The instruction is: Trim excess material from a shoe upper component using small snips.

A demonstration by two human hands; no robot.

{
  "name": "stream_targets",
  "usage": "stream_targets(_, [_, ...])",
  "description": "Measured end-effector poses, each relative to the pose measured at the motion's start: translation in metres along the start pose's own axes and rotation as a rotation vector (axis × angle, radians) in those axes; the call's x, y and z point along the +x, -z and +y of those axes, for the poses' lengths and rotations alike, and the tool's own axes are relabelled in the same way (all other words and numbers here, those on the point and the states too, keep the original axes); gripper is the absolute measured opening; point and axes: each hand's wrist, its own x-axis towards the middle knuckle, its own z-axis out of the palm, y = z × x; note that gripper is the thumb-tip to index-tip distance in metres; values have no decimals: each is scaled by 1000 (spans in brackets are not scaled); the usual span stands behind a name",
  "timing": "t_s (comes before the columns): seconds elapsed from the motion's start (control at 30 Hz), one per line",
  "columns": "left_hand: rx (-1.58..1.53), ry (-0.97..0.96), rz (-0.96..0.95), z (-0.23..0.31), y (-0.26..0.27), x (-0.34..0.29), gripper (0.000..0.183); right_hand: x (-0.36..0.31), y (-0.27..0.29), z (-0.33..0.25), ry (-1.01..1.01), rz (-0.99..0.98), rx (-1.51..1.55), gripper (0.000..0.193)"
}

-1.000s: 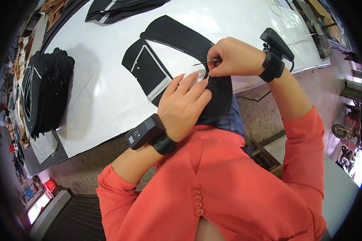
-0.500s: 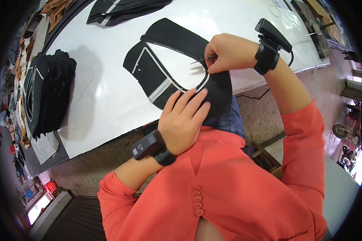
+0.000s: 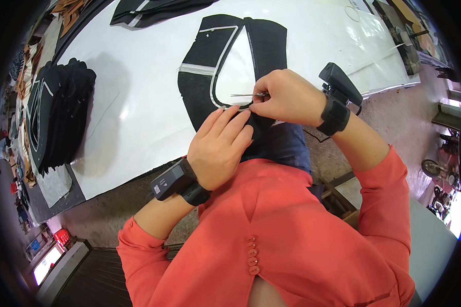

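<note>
At black piece [image 3: 195, 94], left hand [image 3: 218, 143] (palm-down)

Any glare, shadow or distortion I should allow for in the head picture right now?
Head view: glare patches on the white tabletop, a soft shadow right of the stack of black pieces. Head view: straight edges bend and the corners go black. Head view: left hand, right hand and black workpiece look fairly sharp.

The curved piece [image 3: 194, 93] is black with white strips [image 3: 197, 69], the shirt [image 3: 302, 230] coral.
</note>
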Motion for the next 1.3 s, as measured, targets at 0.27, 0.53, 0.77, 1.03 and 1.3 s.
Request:
stream_targets(0.27, [133, -19, -20, 3, 3, 10, 20, 3, 9, 5, 44, -16, -82, 23])
stream_targets(0.53, [124, -21, -7, 3, 0, 18, 19, 13, 22, 12, 160, -18, -162, 23])
stream_targets(0.77, [143, 4, 19, 6, -7, 22, 21, 26, 35, 16, 162, -144, -130, 23])
stream_targets(1.03, [158, 17, 37, 11, -11, 25, 24, 32, 43, 18, 220, -228, -157, 24])
stream_targets(1.3, [128, 42, 36, 12, -10, 20, 25, 29, 36, 18, 174, -134, -145, 24])
